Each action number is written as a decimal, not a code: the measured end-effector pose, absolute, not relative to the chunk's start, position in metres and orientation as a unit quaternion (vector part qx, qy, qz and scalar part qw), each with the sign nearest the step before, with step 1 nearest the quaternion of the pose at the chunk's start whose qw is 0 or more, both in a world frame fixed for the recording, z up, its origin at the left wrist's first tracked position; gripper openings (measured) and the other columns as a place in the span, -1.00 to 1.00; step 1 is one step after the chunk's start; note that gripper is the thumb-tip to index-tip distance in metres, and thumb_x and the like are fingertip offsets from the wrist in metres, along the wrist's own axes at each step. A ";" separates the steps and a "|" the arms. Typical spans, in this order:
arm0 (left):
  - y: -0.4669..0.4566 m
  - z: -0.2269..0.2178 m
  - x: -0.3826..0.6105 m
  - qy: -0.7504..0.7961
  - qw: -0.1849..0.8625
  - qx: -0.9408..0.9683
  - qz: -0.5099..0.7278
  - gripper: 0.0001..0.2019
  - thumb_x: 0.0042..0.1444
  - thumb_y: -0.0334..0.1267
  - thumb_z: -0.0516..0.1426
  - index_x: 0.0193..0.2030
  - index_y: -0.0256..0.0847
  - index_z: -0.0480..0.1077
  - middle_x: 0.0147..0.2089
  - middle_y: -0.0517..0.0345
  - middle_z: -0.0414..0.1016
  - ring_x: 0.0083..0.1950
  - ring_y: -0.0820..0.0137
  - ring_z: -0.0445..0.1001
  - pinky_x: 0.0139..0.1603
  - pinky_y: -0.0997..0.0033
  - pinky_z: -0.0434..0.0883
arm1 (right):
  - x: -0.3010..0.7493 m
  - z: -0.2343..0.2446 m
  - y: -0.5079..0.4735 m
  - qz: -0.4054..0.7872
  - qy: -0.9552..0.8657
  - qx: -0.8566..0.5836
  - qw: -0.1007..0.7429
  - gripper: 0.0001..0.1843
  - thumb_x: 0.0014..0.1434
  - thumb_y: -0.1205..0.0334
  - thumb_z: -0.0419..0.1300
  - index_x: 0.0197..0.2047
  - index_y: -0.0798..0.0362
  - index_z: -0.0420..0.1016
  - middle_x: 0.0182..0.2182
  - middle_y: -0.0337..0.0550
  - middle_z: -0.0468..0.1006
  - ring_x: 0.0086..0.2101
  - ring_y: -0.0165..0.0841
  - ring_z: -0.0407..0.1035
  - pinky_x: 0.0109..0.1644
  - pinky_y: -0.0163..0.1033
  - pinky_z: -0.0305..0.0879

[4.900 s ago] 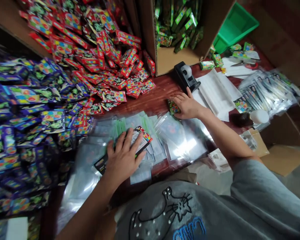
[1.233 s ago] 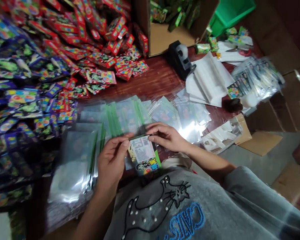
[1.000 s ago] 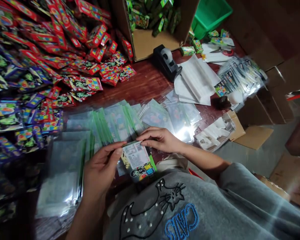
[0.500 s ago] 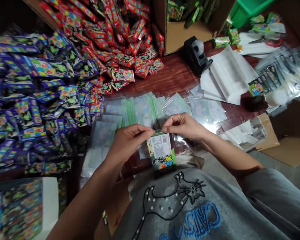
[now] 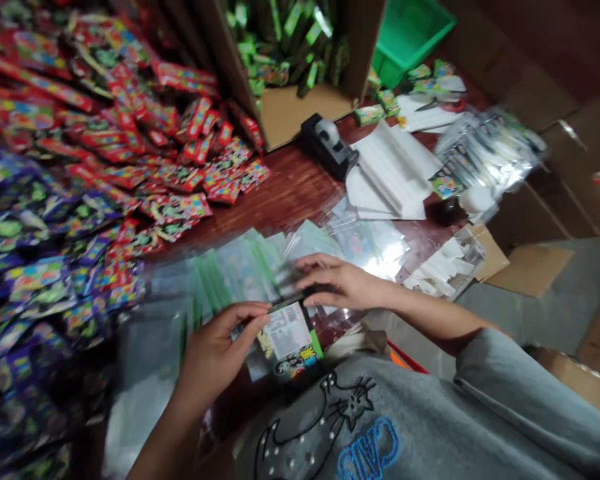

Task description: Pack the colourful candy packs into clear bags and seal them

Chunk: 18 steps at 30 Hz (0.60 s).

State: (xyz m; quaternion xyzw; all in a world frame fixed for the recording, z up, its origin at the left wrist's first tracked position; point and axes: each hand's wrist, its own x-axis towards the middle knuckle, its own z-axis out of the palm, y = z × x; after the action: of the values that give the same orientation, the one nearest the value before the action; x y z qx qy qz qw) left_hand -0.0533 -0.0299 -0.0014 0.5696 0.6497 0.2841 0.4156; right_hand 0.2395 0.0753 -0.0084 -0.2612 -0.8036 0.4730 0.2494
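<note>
My left hand [image 5: 233,337] pinches the top left edge of a small printed packet [image 5: 290,340] between thumb and fingers. The packet is black and green, with a white label and yellow lettering, and hangs just in front of my shirt. My right hand [image 5: 337,283] is off the packet's top right corner, its fingers apart and slightly blurred, with nothing visible in them. Beneath and beyond both hands lie overlapping clear plastic bags [image 5: 153,340], some with green edges.
Heaps of red packets [image 5: 180,207] and purple packets [image 5: 40,280] cover the left side. A cardboard box [image 5: 300,110] holds green packets. Near it stand a black tape dispenser [image 5: 325,150], white sheets [image 5: 393,173], a green bin [image 5: 415,40] and scissors [image 5: 445,105]. Filled bags [image 5: 495,160] lie at right.
My right hand has let go of the packet's top edge and its fingers have spread. My left hand still grips the packet. The view has swung to the right.
</note>
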 end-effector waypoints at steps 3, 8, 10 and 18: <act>-0.022 -0.015 -0.064 0.652 0.379 0.607 0.251 -0.63 0.27 0.21 0.26 -0.14 -0.02 0.67 -0.08 0.11 0.77 -0.07 0.20 0.72 0.05 0.25 0.61 | 0.271 -0.009 0.122 0.230 -0.817 -0.482 0.219 -0.51 0.42 0.03 0.36 0.32 0.03 0.58 0.35 0.22 0.47 0.32 0.05 0.32 0.38 0.24 0.35; -0.012 -0.032 -0.077 0.651 0.260 0.672 0.239 -0.61 0.33 0.20 0.16 -0.18 0.01 0.69 0.01 0.01 0.70 0.09 0.04 0.64 0.32 -0.12 0.49 | 0.322 -0.007 0.172 0.108 -0.740 -0.655 0.111 -0.85 0.41 0.29 0.26 -0.04 0.10 0.66 0.12 0.22 0.63 0.18 0.09 0.34 0.29 0.22 0.24; -0.003 -0.029 -0.076 0.652 0.217 0.688 0.235 -0.63 0.35 0.17 0.15 -0.15 0.03 0.69 0.14 -0.04 0.66 0.20 -0.04 0.60 0.46 -0.29 0.35 | 0.325 -0.002 0.177 0.187 -0.735 -0.621 0.201 -0.83 0.47 0.21 0.21 -0.14 0.06 0.60 -0.10 0.07 0.66 -0.01 -0.07 0.43 0.17 0.06 0.32; 0.072 0.012 -0.017 0.539 0.413 0.615 0.400 -0.07 0.08 0.19 0.44 0.56 0.18 0.25 0.50 -0.10 0.47 0.43 -0.16 0.53 0.36 -0.29 0.56 | 0.260 0.056 0.160 0.663 -0.455 -0.378 0.458 -0.31 0.06 -0.44 0.49 -0.15 -0.02 0.44 -0.41 -0.34 0.47 -0.42 -0.42 0.34 -0.37 -0.34 0.26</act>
State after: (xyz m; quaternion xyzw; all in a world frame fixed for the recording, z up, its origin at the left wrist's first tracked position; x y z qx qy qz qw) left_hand -0.0169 0.0721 0.0122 0.6154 0.5390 0.4002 0.4131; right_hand 0.2601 0.1601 0.0556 -0.3783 -0.4555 0.6633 0.4576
